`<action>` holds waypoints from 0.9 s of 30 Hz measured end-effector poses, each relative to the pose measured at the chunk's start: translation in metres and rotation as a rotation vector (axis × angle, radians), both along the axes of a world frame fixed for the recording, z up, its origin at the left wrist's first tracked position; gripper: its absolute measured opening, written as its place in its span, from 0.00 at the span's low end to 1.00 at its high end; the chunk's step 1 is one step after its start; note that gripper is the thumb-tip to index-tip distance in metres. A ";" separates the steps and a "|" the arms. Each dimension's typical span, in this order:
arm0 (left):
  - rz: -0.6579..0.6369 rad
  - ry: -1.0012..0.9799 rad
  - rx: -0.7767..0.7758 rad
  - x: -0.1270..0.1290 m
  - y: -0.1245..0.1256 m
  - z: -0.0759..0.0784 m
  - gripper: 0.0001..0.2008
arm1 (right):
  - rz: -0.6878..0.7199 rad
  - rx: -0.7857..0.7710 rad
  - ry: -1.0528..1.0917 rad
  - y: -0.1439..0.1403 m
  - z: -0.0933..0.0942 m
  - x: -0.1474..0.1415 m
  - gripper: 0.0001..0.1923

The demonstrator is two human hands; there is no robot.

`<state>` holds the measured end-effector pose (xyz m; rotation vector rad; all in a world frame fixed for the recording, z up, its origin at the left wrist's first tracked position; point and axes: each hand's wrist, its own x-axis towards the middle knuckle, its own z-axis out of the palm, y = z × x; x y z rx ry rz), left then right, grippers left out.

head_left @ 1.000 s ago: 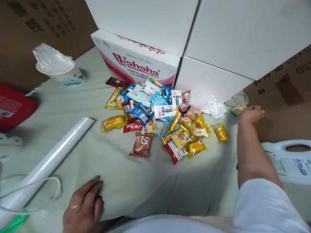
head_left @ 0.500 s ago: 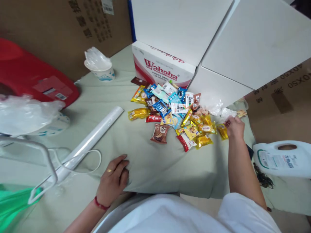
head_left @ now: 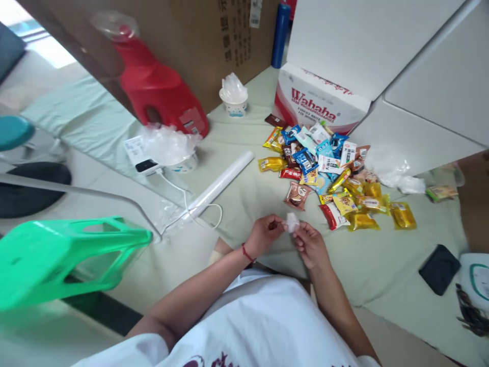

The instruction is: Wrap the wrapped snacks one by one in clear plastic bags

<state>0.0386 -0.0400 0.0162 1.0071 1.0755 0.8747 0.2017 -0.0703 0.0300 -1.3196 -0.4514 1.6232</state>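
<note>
**Head view: 2 hands pinch a small clear wrapper in front of a snack pile**

Head view looks down on a pale green cloth [head_left: 244, 204] spread over a low surface. Close to the body, the left hand [head_left: 265, 235] and the right hand [head_left: 310, 244] meet at a small, crumpled, clear plastic wrapper [head_left: 292, 222]. Both hands are closed on it with their fingertips, the left from its left side, the right from below and to the right. The wrapper is too small and bunched to show a long axis or which way it points.

Just beyond the hands lies a pile of snack packets [head_left: 328, 173], with a brown packet [head_left: 297, 195] nearest. Behind the pile stands a white and red Wahaha box [head_left: 319, 104]. A roll of clear film [head_left: 219, 184] lies to the left, its long axis running from near left to far right. A black phone [head_left: 439, 268] rests well apart at the right.

Bare cloth lies open between the hands and the roll, and to the right of the right hand up to the phone. The cloth's near edge falls away just beneath the hands.
</note>
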 end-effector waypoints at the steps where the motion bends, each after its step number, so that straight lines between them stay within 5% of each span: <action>1: 0.022 -0.037 -0.050 -0.004 0.001 -0.002 0.20 | 0.009 -0.019 0.022 0.002 0.002 0.009 0.22; 5: 0.059 -0.127 -0.108 -0.021 0.002 -0.002 0.25 | 0.058 -0.062 0.063 0.007 0.006 0.038 0.22; 9: 0.052 -0.207 -0.108 -0.026 0.002 0.000 0.24 | -0.058 0.248 -0.300 0.006 0.004 0.037 0.19; 12: -0.013 -0.231 -0.084 -0.027 0.004 0.002 0.23 | 0.136 0.508 -0.611 0.003 0.006 0.031 0.25; 15: -0.079 -0.157 -0.067 -0.032 0.009 0.005 0.22 | 0.321 0.507 -0.729 0.001 0.007 0.032 0.16; 22: -0.186 0.023 -0.036 -0.048 0.024 0.019 0.18 | 0.232 0.109 -0.269 -0.001 0.014 0.042 0.22; 27: 0.038 -0.102 -0.026 -0.051 0.032 0.020 0.19 | 0.216 0.034 0.017 -0.003 0.018 0.032 0.21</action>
